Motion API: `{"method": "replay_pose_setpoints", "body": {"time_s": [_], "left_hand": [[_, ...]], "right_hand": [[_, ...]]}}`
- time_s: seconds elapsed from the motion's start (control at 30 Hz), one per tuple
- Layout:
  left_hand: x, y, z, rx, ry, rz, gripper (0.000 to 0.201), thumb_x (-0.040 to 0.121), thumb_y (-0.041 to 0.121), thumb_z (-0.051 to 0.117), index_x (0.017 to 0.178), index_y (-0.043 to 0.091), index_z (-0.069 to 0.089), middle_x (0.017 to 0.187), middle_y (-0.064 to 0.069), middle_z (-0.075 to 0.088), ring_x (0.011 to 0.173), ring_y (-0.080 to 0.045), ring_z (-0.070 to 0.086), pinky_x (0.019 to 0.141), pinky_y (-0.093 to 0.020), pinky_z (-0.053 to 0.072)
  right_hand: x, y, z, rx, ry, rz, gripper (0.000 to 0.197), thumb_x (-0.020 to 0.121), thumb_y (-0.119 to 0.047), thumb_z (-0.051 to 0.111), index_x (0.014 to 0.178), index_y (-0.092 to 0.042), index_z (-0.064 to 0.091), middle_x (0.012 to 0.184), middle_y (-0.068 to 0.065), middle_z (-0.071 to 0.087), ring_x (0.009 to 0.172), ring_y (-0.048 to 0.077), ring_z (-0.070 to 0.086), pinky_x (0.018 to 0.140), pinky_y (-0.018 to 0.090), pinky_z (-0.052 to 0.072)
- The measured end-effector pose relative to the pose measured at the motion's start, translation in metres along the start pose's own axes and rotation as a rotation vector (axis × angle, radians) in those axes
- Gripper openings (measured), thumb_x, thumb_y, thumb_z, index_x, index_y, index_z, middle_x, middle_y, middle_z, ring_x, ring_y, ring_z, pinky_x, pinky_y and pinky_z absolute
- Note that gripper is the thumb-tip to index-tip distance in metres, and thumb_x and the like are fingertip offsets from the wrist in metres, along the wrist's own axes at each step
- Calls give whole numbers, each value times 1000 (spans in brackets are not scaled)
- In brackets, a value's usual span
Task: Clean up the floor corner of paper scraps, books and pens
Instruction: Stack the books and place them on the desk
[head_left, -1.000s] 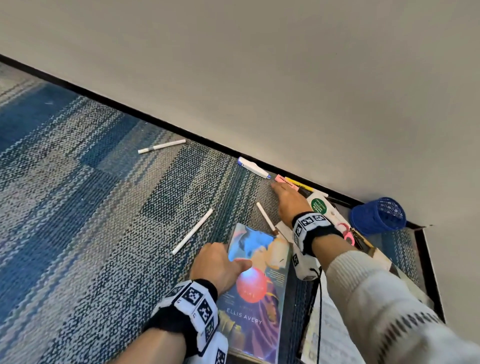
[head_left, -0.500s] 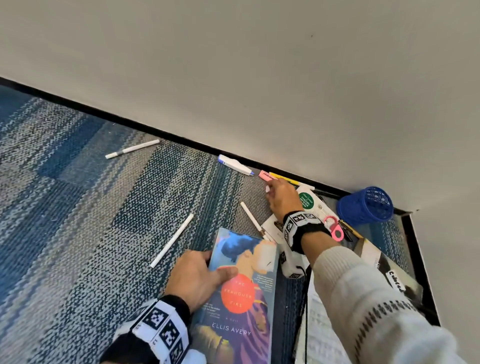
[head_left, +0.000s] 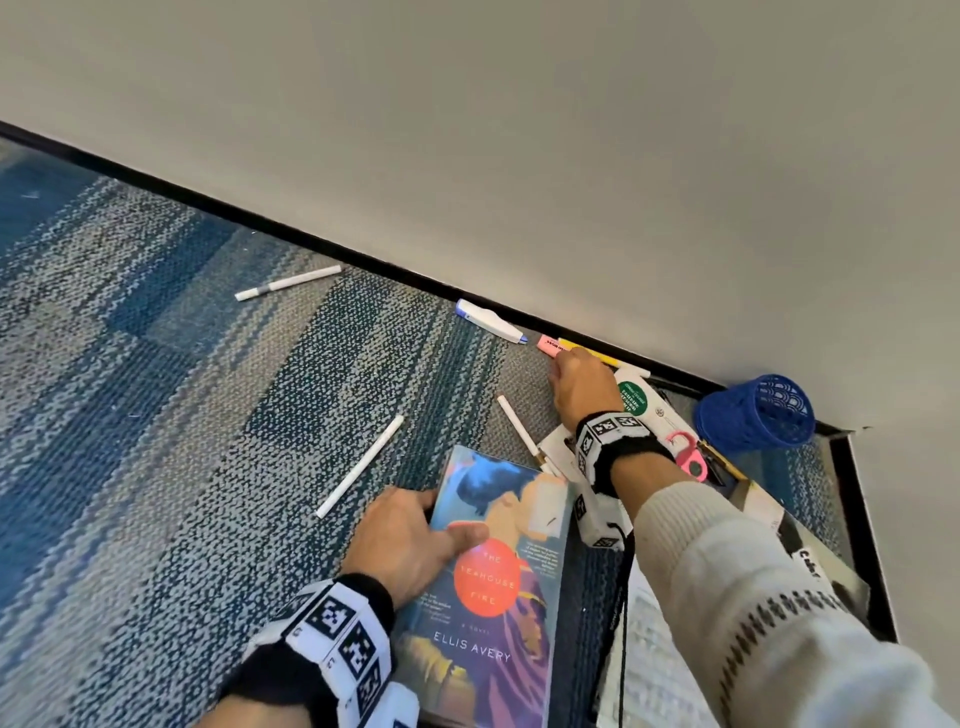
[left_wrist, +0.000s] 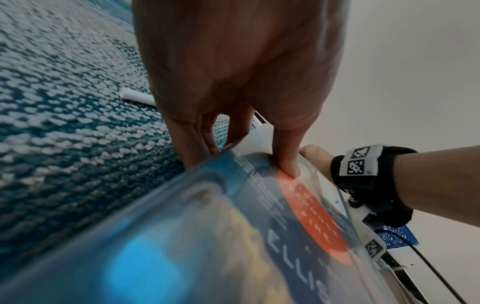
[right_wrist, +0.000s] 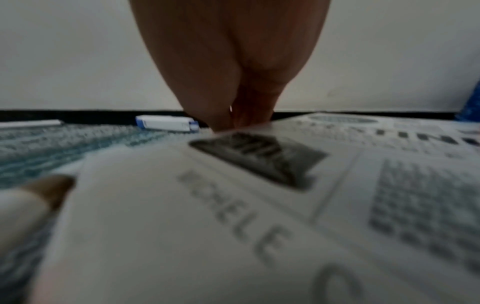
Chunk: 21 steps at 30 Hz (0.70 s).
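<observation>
Little is tidied: the novel (head_left: 498, 571) is gripped by the left hand (head_left: 410, 540), the right hand's (head_left: 584, 387) grip cannot be told, and pens lie beyond both hands.

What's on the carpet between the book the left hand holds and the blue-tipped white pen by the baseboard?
One white pen, seen in the head view, between the book and the blue-tipped pen.

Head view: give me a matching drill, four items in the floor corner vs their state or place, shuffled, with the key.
Items
1. paperback novel
2. blue mesh pen cup
3. pink eraser
4. pink-handled scissors

States
A. lying on its side in the corner
B. on the white papers, beside the right wrist
C. gripped at its edge by the left hand
D. at the baseboard, just past the right hand

Pairs: 1-C, 2-A, 3-D, 4-B
</observation>
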<state>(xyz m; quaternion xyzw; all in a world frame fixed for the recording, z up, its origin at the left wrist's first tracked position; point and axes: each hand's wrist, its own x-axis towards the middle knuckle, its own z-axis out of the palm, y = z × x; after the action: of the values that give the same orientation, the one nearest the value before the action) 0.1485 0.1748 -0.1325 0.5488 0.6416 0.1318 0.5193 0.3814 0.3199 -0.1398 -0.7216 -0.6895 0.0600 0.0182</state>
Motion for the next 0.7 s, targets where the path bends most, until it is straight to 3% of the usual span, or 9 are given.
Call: {"method": "replay_pose_setpoints", "body": {"time_s": [0.17, 0.27, 0.33, 0.47, 0.53, 0.6, 0.67, 0.7], "left_hand": [[0, 11, -1, 110, -18, -60, 42, 71, 56, 77, 92, 19, 76, 86, 3, 75, 78, -13, 69, 74, -25, 52], [4, 19, 4, 184, -39, -72, 69, 58, 70, 69, 100, 15, 74, 96, -6, 75, 85, -23, 69, 81, -32, 55], [3, 21, 13, 207, -52, -54, 83, 50, 74, 67, 108, 15, 70, 107, -10, 71, 94, -27, 68, 88, -37, 54], [-6, 30, 40, 390, -125, 72, 79, 77, 62, 68, 128, 5, 50, 132, -17, 48, 122, -33, 51, 101, -37, 40], [-15, 37, 62, 452, -177, 136, 82, 78, 60, 68, 133, 3, 45, 136, -18, 45, 126, -36, 46, 105, -39, 38], [-26, 43, 86, 487, -225, 179, 84, 77, 58, 69, 136, 3, 44, 138, -19, 43, 128, -38, 44, 107, -41, 36], [-39, 48, 109, 510, -263, 184, 84, 79, 56, 70, 137, 2, 43, 141, -21, 41, 130, -39, 42, 109, -42, 34], [-43, 48, 116, 519, -271, 173, 84, 79, 56, 69, 137, 1, 43, 142, -22, 40, 131, -38, 40, 109, -42, 33]], "right_hand": [[-45, -5, -25, 35, -23, -83, 27, 92, 0, 45, 118, -2, 53, 106, 21, 63, 92, 36, 62, 75, 37, 47], [-90, 6, -52, 87, -33, -104, 29, 88, 2, 51, 115, -5, 59, 102, 18, 67, 89, 35, 63, 71, 33, 45], [-123, 20, -69, 142, -73, -33, 22, 90, -3, 51, 108, -7, 65, 99, 15, 70, 89, 34, 65, 76, 38, 52], [-200, 52, -99, 194, -124, 198, 15, 92, -13, 53, 89, -6, 66, 80, 14, 70, 68, 27, 65, 64, 33, 55], [-247, 61, -113, 147, -134, 281, 11, 89, -14, 57, 83, -9, 65, 75, 11, 70, 67, 27, 66, 65, 35, 55], [-296, 62, -131, 132, -87, 334, 4, 82, -8, 63, 82, -9, 67, 74, 8, 71, 70, 27, 66, 68, 30, 49], [-343, 57, -151, 123, -36, 405, 9, 77, -3, 67, 85, -7, 70, 77, 7, 71, 73, 24, 64, 64, 21, 36], [-361, 53, -161, 128, -24, 442, 9, 78, -3, 67, 85, -7, 71, 79, 8, 71, 75, 24, 65, 64, 20, 36]]}}
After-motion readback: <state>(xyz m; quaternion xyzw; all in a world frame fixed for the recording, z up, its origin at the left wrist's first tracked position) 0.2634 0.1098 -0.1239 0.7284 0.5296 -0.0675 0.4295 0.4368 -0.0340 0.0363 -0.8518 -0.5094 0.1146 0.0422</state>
